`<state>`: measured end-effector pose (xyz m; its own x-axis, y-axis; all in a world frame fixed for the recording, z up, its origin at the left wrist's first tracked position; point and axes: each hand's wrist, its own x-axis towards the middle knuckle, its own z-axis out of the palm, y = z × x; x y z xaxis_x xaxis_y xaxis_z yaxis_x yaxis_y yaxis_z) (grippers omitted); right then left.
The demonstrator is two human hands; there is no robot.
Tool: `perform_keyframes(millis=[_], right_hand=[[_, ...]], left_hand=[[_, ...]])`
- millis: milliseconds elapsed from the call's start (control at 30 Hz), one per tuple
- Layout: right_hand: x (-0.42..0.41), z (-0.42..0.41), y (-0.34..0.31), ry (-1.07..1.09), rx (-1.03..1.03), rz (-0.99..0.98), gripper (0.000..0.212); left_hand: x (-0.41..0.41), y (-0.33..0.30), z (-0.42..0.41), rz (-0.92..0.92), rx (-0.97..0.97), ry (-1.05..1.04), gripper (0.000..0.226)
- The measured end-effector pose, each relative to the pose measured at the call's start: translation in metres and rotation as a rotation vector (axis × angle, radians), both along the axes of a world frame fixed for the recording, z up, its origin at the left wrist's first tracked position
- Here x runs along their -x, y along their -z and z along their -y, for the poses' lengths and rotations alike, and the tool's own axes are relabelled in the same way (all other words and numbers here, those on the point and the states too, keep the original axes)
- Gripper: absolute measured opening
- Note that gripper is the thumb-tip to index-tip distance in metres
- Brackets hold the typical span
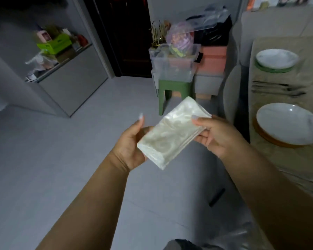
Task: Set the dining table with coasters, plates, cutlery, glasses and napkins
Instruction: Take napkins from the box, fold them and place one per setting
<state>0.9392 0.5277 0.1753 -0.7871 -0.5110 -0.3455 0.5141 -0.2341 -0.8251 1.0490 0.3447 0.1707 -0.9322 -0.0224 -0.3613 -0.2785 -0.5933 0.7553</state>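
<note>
Left hand [132,141] cradles and right hand [215,134] pinches the folded napkins [172,134] at frame centre above open floor [52,159]; long axis runs lower-left to upper-right, table [271,109] edge right.

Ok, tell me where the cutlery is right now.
The cutlery lies on the dining table at the right of the head view, between the far plate and the near plate.

Table [296,159] cut off at right
</note>
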Motion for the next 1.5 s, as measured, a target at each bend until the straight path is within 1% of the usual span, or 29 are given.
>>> perform_keyframes(millis=[67, 100, 133, 200, 267, 300, 367, 400, 433, 500, 567, 600, 633, 667, 700, 733, 767, 800, 833, 867, 933, 1000, 1067, 1167, 1233, 1333, 1400, 1500], right_hand=[[0.012, 0.016, -0.003, 0.149, 0.055, 0.025, 0.012], [0.018, 0.024, -0.005, 0.222, 0.057, 0.019, 0.014], [0.024, 0.032, -0.005, 0.294, 0.049, 0.008, 0.017], [0.037, 0.048, -0.004, 0.439, -0.004, -0.023, 0.026], [0.053, 0.062, 0.000, 0.551, -0.099, -0.069, 0.032], [0.061, 0.068, 0.001, 0.590, -0.150, -0.102, 0.034], [0.080, 0.080, 0.005, 0.636, -0.240, -0.150, 0.033], [0.090, 0.085, 0.006, 0.639, -0.251, -0.146, 0.033], [0.101, 0.087, 0.005, 0.628, -0.235, -0.124, 0.033], [0.128, 0.085, 0.000, 0.572, -0.226, -0.069, 0.032], [0.155, 0.078, -0.005, 0.477, -0.319, -0.105, 0.025], [0.167, 0.075, -0.008, 0.453, -0.388, -0.162, 0.027], [0.179, 0.072, -0.010, 0.456, -0.517, -0.252, 0.038], [0.192, 0.069, -0.011, 0.488, -0.724, -0.383, 0.058], [0.204, 0.066, -0.015, 0.524, -0.945, -0.560, 0.076], [0.215, 0.063, -0.020, 0.543, -1.127, -0.760, 0.085], [0.226, 0.063, -0.028, 0.531, -1.252, -0.947, 0.084], [0.237, 0.064, -0.035, 0.472, -1.329, -1.078, 0.078], [0.248, 0.067, -0.041, 0.381, -1.376, -1.167, 0.069], [0.259, 0.072, -0.047, 0.285, -1.391, -1.214, 0.060], [0.282, 0.084, -0.048, 0.161, -1.405, -1.207, 0.049], [0.306, 0.092, -0.047, 0.126, -1.443, -1.162, 0.046], [0.325, 0.099, -0.045, 0.153, -1.448, -1.095, 0.040], [0.349, 0.111, -0.049, 0.194, -1.426, -0.924, 0.031], [0.363, 0.115, -0.053, 0.166, -1.464, -0.810, 0.033], [0.381, 0.114, -0.057, 0.150, -1.408, -0.666, 0.030], [0.388, 0.108, -0.059, 0.198, -1.378, -0.630, 0.026], [0.392, 0.098, -0.060, 0.315, -1.411, -0.610, 0.029]], left_hand=[[0.008, 0.012, 0.001, -0.101, -0.403, -0.142, 0.098], [0.015, 0.017, -0.004, -0.151, -0.517, -0.204, 0.103], [0.025, 0.019, -0.010, -0.179, -0.557, -0.250, 0.107], [0.049, 0.017, -0.022, -0.204, -0.538, -0.298, 0.108], [0.077, 0.009, -0.030, -0.197, -0.526, -0.343, 0.103], [0.093, 0.004, -0.030, -0.182, -0.530, -0.364, 0.095], [0.130, -0.003, -0.028, -0.102, -0.528, -0.426, 0.063], [0.149, -0.005, -0.025, -0.047, -0.504, -0.453, 0.047], [0.167, -0.007, -0.022, -0.003, -0.472, -0.469, 0.037], [0.197, -0.007, -0.015, 0.031, -0.402, -0.467, 0.033], [0.223, -0.006, -0.005, 0.016, -0.337, -0.437, 0.035], [0.234, -0.004, 0.001, 0.005, -0.314, -0.416, 0.035], [0.245, -0.002, 0.005, -0.004, -0.289, -0.395, 0.035], [0.256, 0.000, 0.010, -0.010, -0.261, -0.370, 0.035], [0.267, 0.001, 0.013, -0.020, -0.235, -0.337, 0.036], [0.278, 0.003, 0.016, -0.032, -0.212, -0.300, 0.037], [0.290, 0.005, 0.019, -0.043, -0.193, -0.267, 0.039], [0.302, 0.007, 0.021, -0.051, -0.179, -0.235, 0.040], [0.315, 0.009, 0.023, -0.059, -0.165, -0.202, 0.041], [0.329, 0.010, 0.025, -0.070, -0.147, -0.169, 0.040], [0.357, 0.013, 0.031, -0.090, -0.131, -0.103, 0.039], [0.384, 0.015, 0.039, -0.094, -0.143, -0.032, 0.039], [0.409, 0.015, 0.048, -0.102, -0.157, 0.050, 0.045], [0.446, 0.016, 0.061, -0.104, -0.142, 0.178, 0.055], [0.466, 0.017, 0.067, -0.089, -0.149, 0.262, 0.056], [0.493, 0.016, 0.071, -0.072, -0.164, 0.375, 0.050], [0.507, 0.015, 0.066, -0.063, -0.179, 0.434, 0.047], [0.525, 0.014, 0.052, -0.040, -0.210, 0.527, 0.054]])
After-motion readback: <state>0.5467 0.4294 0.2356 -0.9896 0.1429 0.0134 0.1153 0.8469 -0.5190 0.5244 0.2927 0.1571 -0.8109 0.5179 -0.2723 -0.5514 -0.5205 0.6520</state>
